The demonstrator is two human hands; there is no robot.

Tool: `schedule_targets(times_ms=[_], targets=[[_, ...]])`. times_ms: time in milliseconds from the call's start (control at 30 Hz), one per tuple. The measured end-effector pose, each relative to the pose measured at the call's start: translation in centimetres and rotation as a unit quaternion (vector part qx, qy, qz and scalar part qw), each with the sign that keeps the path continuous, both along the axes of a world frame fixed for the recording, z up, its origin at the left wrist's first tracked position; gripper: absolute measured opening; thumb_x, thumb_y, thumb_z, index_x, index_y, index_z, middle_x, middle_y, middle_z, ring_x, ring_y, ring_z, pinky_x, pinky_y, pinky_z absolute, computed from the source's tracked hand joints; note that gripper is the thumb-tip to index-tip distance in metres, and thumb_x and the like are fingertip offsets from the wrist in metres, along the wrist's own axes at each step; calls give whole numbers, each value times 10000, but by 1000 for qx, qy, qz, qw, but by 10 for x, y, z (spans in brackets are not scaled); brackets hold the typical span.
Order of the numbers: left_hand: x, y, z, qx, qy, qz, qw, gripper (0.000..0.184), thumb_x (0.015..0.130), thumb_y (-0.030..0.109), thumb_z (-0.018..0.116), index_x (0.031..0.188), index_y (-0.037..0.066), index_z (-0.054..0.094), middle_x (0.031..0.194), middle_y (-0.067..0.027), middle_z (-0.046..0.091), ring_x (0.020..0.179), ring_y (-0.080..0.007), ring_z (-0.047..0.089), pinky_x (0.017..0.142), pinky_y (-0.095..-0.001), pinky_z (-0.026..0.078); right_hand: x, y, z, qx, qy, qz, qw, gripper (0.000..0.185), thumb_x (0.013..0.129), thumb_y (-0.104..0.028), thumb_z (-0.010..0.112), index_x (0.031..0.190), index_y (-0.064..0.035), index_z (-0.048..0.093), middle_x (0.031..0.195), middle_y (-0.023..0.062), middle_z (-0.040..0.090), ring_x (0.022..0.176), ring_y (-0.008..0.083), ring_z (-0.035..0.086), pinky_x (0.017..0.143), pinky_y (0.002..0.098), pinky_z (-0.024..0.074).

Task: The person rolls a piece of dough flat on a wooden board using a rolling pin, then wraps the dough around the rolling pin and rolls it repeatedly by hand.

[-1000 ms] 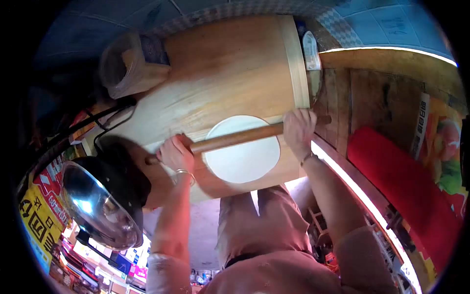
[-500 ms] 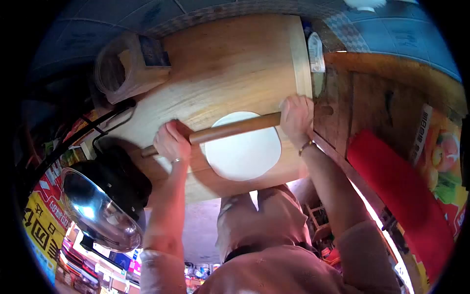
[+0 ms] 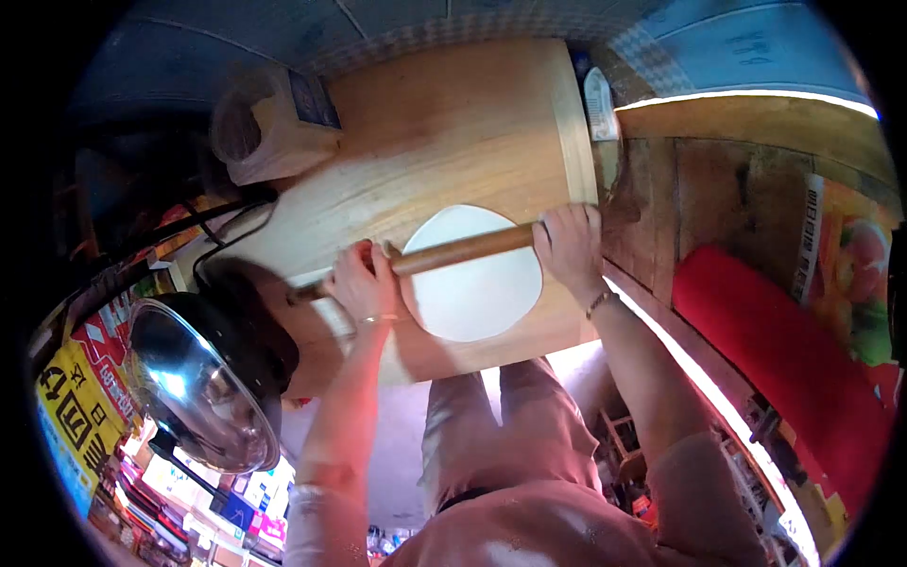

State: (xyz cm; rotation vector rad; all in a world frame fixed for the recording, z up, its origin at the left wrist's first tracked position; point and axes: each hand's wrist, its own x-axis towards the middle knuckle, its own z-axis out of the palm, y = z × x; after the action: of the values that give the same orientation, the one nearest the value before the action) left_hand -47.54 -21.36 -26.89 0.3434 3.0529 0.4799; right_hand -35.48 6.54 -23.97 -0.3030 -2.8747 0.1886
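Note:
A wooden rolling pin (image 3: 468, 250) lies slightly tilted across the upper half of a thin, round sheet of white dough (image 3: 477, 295). My left hand (image 3: 364, 283) is closed over the pin just left of the dough, and the pin's end sticks out beyond it. At the dough's right edge, my right hand (image 3: 570, 246) is closed over the other end, hiding the tip. Beneath them is a pale wooden board (image 3: 444, 123), with the dough near its front edge.
A clear plastic container (image 3: 274, 142) stands at the board's back left. To the left are a shiny metal bowl or lid (image 3: 198, 387) and a black object. A white-labelled bottle (image 3: 598, 104) sits beyond the right edge, and a red object (image 3: 756, 340) lies farther right.
The rolling pin has come slightly toward my body over the dough. My left hand is farther right, closer to the dough, and my right hand is a little lower. The view has shifted slightly.

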Motion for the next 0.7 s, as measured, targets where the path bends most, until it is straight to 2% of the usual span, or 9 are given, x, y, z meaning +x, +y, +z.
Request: schedule_targets(times_ms=[67,133,200,267,300,400,467,567,700], targets=[[12,28,5,73,-97,-70,990,299,848,385,623,996,127,658,947,-47,642,964,-240,572,893,-440,344,10,1,-1,11,33,8,999,300,914,-270,518,690,-93,611,649,127,598,654,307,602,646,432,463],[0,78,23,33,-113,-158,980,371,794,453,672,972,128,660,1035,-35,617,1051,-236,523,882,-439,359,13,5,-10,-77,-163,-49,982,320,920,-287,508,699,-78,608,626,133,592,652,316,601,658,414,472],[-20,101,10,24,-191,-199,961,302,829,415,647,900,121,656,946,-55,641,973,-280,561,850,-409,426,-5,13,8,-108,-213,-66,969,445,937,-331,487,620,-54,633,588,151,618,573,316,631,631,434,490],[-17,91,13,56,-333,-99,936,270,853,381,622,881,114,651,864,-72,650,870,-307,589,829,-399,447,-7,16,14,-82,-137,-16,987,450,930,-314,491,608,-27,619,583,174,602,563,341,613,617,453,486],[-6,73,11,74,-275,-64,957,252,875,352,596,881,107,653,844,-85,650,835,-316,592,835,-416,441,4,10,10,-63,-208,-23,976,369,924,-285,490,681,-50,638,660,148,632,690,304,631,734,433,479],[40,-18,4,52,-48,-32,997,238,925,280,508,897,96,656,822,-113,645,828,-318,584,843,-441,418,65,-28,-7,-13,-166,-86,982,155,884,-228,513,891,-108,611,932,72,603,1026,220,526,938,441,335],[62,-59,4,-29,87,-34,995,257,947,237,449,910,87,655,827,-125,640,854,-310,573,837,-441,402,79,-51,-20,-59,-4,-154,986,149,867,-164,472,825,-74,582,938,118,545,993,277,504,947,451,341],[10,-38,-2,-75,30,-100,992,279,958,231,416,926,75,646,857,-116,638,861,-311,557,820,-429,397,44,-22,-20,-44,-102,-88,990,138,857,-150,469,816,-75,578,896,117,543,952,280,509,913,439,357],[-54,-1,7,59,55,-70,994,285,971,187,399,848,55,619,797,-113,596,794,-307,551,777,-399,393,-14,0,-10,-90,-87,-58,990,144,859,-145,494,758,-77,572,830,108,557,896,288,516,816,401,377]])
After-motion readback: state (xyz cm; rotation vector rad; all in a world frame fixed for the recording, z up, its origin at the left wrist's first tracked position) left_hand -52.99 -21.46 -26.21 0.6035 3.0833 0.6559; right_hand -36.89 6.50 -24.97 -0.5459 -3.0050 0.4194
